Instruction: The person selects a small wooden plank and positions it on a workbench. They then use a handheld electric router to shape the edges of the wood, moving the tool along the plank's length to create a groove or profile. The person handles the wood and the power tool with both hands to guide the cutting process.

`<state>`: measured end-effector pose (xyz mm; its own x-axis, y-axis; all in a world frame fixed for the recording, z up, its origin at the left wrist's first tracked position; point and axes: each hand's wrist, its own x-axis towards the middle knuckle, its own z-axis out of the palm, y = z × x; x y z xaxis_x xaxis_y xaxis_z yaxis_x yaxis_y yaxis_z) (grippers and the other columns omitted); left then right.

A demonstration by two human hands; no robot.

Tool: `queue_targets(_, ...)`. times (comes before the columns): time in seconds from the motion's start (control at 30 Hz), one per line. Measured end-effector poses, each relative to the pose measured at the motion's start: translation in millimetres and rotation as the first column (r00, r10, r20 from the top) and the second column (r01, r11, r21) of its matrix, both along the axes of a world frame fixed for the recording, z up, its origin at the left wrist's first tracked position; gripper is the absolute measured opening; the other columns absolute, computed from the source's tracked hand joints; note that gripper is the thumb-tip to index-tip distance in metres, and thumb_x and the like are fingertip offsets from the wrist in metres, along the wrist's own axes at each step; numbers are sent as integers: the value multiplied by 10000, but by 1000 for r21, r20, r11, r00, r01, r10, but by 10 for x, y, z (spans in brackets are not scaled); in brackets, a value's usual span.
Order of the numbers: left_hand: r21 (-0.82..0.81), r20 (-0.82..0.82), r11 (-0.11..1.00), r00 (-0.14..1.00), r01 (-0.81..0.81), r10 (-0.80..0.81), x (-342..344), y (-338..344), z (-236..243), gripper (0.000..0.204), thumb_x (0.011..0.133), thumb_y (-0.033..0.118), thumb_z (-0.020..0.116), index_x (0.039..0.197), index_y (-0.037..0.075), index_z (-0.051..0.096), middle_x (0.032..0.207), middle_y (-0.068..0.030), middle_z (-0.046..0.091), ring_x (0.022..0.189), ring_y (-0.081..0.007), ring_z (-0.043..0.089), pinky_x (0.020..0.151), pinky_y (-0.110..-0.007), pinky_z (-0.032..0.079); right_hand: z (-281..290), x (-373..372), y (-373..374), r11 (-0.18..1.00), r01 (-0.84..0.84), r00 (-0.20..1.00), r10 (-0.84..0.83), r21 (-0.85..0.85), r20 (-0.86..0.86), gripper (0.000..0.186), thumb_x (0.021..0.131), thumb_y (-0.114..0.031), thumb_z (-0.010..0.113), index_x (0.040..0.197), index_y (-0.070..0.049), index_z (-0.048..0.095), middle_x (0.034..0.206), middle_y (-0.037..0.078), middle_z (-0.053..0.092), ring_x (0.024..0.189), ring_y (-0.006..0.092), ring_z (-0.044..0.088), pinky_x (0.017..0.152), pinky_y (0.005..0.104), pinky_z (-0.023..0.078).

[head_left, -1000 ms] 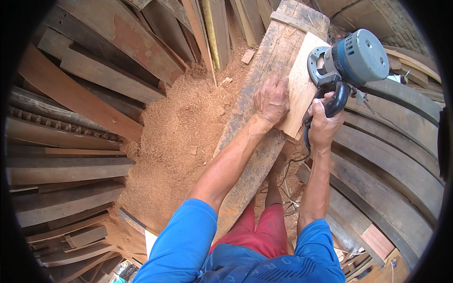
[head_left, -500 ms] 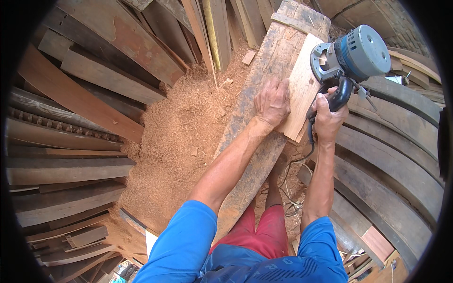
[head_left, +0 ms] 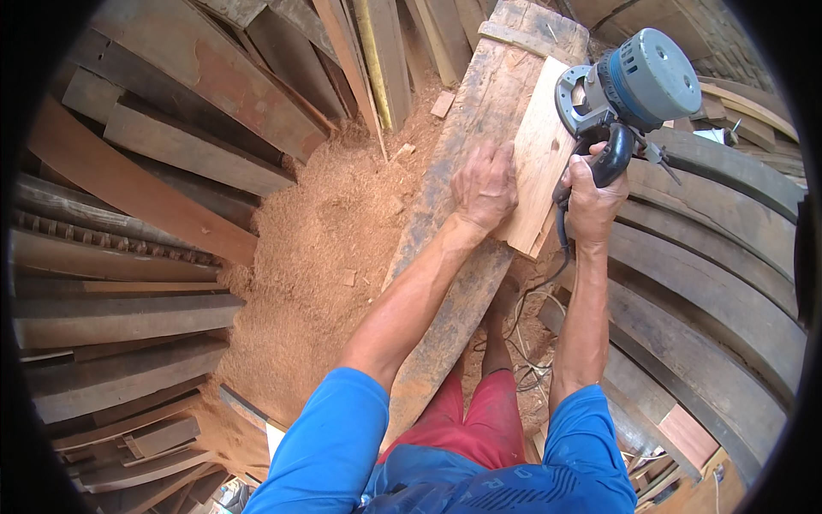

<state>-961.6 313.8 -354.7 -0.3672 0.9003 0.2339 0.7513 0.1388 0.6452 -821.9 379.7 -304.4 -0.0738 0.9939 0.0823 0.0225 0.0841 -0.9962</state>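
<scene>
A pale wooden board [head_left: 533,163] lies on a thick, worn timber beam [head_left: 479,103]. My right hand [head_left: 595,193] is wrapped round the black handle of a grey-and-blue router [head_left: 648,79]. The router's round metal base rests over the right edge of the board, its motor tilted out to the right. A dark cord runs down from the handle past my right wrist. Closed and knuckles up, my left hand [head_left: 485,184] presses at the board's left edge, on the beam. Its fingertips are hidden. The router's bit cannot be made out.
Sawdust [head_left: 317,223] covers the ground left of the beam. Stacked planks [head_left: 128,317] line the left side, and curved timbers [head_left: 711,265] fill the right. A thin batten [head_left: 522,40] crosses the beam's far end. Loops of cable [head_left: 533,364] lie beside my legs.
The view has shifted slightly. The router sits a little farther along the board's right edge, away from me, with my right hand still on it. My left hand keeps its place beside the board.
</scene>
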Motion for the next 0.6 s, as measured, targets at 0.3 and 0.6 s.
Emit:
queue_targets(0.3,4,-29,1000,1000,0,0,0,-7,0,251,895,168,611,1140,115,623,931,-95,552,865,-291,607,664,-414,532,-24,2,77,1000,13,1000,-13,14,-11,232,866,-4,638,1070,-34,531,744,12,583,597,75,565,541,227,460)
queue_targets(0.6,-20,-23,1000,1000,0,0,7,-3,-1,252,909,185,600,1148,109,623,931,-98,554,864,-289,606,663,-411,530,48,-23,163,999,2,999,-4,35,43,219,878,-19,631,1074,-37,534,734,11,580,597,72,561,545,225,456)
